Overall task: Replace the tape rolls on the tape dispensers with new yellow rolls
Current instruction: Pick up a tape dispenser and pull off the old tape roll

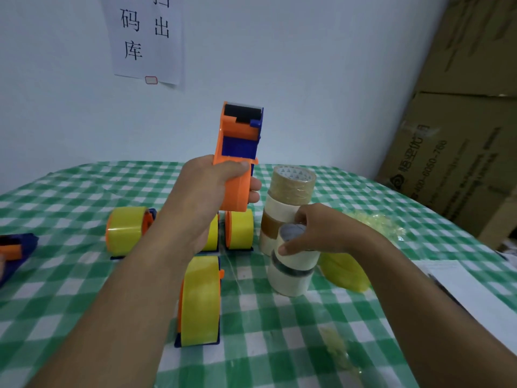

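My left hand [207, 189] grips an orange and blue tape dispenser [237, 152], held upright above the table with its black roller at the top. My right hand [310, 231] holds the top roll of a short stack of pale, nearly used-up tape rolls [291, 273]. Behind that stands a taller stack of used rolls [288, 197]. Dispensers loaded with yellow tape stand on the cloth: one near me [199, 301], one at the left [126, 229], one in the middle [240, 229]. A loose yellow roll [344, 268] lies to the right of the short stack.
The table wears a green and white checked cloth [84, 289]. A blue and orange dispenser [14, 247] lies at the left edge. Crumpled yellow wrap [375, 222] sits behind my right wrist, white paper [475, 292] at the right edge. Cardboard boxes [458, 152] are stacked at the right.
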Available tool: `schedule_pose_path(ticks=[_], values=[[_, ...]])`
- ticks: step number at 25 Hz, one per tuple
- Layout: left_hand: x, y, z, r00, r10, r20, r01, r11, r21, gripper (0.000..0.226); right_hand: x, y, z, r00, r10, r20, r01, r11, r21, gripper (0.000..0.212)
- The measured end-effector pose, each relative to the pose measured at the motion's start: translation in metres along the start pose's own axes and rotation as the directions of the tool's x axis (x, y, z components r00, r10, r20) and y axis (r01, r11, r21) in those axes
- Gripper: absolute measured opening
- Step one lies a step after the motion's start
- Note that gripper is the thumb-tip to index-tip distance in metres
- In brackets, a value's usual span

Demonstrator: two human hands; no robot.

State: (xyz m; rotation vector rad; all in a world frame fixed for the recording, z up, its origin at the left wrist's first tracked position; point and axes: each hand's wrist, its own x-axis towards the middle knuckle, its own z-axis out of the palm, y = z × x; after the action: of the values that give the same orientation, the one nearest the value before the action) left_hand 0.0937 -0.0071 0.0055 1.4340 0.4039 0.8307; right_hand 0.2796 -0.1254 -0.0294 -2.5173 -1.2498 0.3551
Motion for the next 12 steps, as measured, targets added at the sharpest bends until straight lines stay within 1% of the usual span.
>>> schedule_pose_path(ticks=[4, 8, 12], values=[[0.0005, 0.0000, -0.0001, 1.000, -0.006, 0.006, 0.006, 1.000, -0.002, 0.014, 0.0011, -0.0025, 0.0071, 1.000, -0.016, 0.004, 0.016, 0.999, -0.038, 0.060], [-0.0001, -0.0005, 0.0001, 1.000, -0.010, 0.009, 0.010, 1.000, -0.005, 0.014, -0.0014, -0.0025, 0.0086, 1.000, -0.015, 0.020, 0.016, 0.999, -0.040, 0.062], [0.0004, -0.0008, 0.0015, 1.000, -0.003, 0.023, 0.003, 1.000, 0.017, 0.015, -0.0043, -0.0044, 0.0098, 0.999, -0.026, 0.022, 0.028, 0.994, -0.108, 0.069]])
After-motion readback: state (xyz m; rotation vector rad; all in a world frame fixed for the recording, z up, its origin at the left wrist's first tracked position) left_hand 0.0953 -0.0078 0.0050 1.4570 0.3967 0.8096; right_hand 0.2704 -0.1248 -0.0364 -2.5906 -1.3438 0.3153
